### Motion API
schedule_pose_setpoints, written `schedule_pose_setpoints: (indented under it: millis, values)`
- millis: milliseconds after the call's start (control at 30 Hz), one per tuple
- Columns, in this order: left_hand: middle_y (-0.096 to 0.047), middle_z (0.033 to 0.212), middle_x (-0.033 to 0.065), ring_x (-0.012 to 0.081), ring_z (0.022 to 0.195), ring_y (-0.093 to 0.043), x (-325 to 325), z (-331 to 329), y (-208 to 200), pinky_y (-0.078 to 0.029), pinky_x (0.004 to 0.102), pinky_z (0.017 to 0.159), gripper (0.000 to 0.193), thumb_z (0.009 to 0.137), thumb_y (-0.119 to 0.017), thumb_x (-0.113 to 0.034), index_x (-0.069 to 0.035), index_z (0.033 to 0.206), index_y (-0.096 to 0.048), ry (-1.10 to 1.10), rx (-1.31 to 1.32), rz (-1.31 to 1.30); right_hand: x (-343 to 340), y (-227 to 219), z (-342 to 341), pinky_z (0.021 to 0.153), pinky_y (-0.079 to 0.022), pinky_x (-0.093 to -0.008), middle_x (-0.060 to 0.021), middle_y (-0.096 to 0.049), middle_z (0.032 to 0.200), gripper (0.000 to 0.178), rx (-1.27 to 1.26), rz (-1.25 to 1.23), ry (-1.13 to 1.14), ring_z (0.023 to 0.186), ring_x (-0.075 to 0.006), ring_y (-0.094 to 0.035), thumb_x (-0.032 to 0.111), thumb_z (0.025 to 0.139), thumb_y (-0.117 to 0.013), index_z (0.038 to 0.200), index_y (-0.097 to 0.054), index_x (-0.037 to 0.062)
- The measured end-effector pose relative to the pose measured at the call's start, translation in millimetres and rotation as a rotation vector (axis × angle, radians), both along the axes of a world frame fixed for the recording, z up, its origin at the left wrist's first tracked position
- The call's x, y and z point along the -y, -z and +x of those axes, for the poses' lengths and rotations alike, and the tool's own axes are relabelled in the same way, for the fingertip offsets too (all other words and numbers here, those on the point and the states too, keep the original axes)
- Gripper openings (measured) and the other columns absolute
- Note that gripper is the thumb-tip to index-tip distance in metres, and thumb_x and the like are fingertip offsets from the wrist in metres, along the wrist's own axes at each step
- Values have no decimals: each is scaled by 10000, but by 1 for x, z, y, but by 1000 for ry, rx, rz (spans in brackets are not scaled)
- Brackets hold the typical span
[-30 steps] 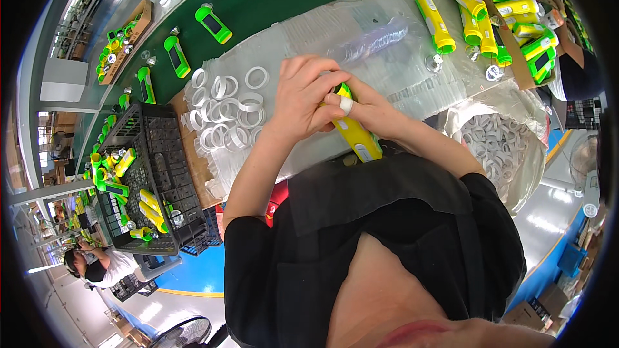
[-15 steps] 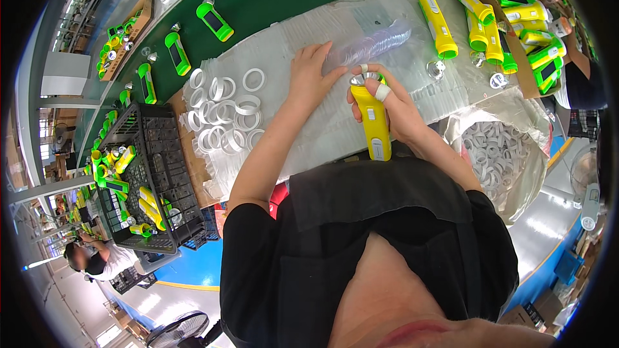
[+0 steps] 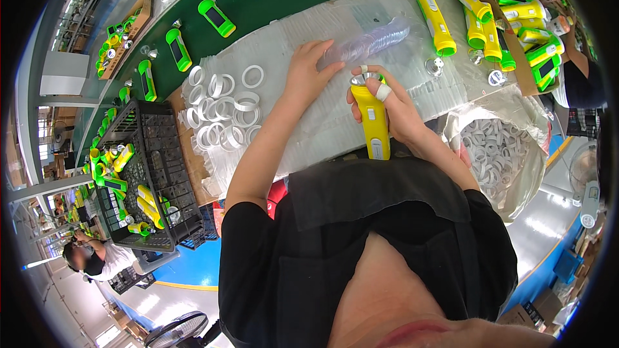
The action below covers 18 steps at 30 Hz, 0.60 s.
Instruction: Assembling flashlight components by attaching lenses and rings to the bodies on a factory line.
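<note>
Head view: torch (image 3: 375, 125) is gripped by the right hand (image 3: 398, 104), cup (image 3: 356, 80) on; rings (image 3: 222, 108) lie loose at left, none seen on it; discs (image 3: 377, 40) maybe pinched by left hand (image 3: 307, 77).

Black crate (image 3: 169, 166), fan (image 3: 179, 330), yellow floor line (image 3: 187, 287)

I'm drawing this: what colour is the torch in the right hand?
The torch in the right hand is mostly yellow, best seen in the head view.

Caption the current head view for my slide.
Right hand grips a yellow, tubular plastic flashlight; left hand is at one end of a row of clear, round plastic discs.
</note>
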State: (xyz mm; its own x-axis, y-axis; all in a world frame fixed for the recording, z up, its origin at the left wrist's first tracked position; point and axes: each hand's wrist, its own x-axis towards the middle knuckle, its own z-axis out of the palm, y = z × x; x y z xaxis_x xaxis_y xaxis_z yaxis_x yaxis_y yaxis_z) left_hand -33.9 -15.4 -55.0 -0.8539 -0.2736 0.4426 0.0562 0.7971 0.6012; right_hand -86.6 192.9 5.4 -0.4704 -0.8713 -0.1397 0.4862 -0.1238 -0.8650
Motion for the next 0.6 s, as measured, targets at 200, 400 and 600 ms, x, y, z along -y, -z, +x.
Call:
schedule_pose_setpoints:
  millis: [200,400,600]
  values:
    - [-547,1166,111,196,1068,-523,-23,34,-52,-445,300,833,396,978,-531,-248,-81,1335,-570,285,-123,170,1,-3,2,675,-488,-305,-108,-604,939,369,0,-10,-45,725,-171,-602,292,981,-530,1245,-457,46]
    - [-518,1192,141,293,1078,-493,-47,65,-67,-394,377,957,444,1009,-397,-310,-43,1301,-599,279,-136,62,4,-7,12,678,-495,-299,-75,-597,940,336,-170,-72,-175,752,-152,-625,268,981,-541,1208,-461,33]
    - [-570,1138,117,293,1059,-495,-46,75,-66,-379,383,948,358,956,-447,-195,-30,1204,-647,311,-203,136,13,-9,22,674,-498,-302,-80,-582,943,339,-158,-34,-266,761,-160,-629,272,988,-543,1207,-455,28]
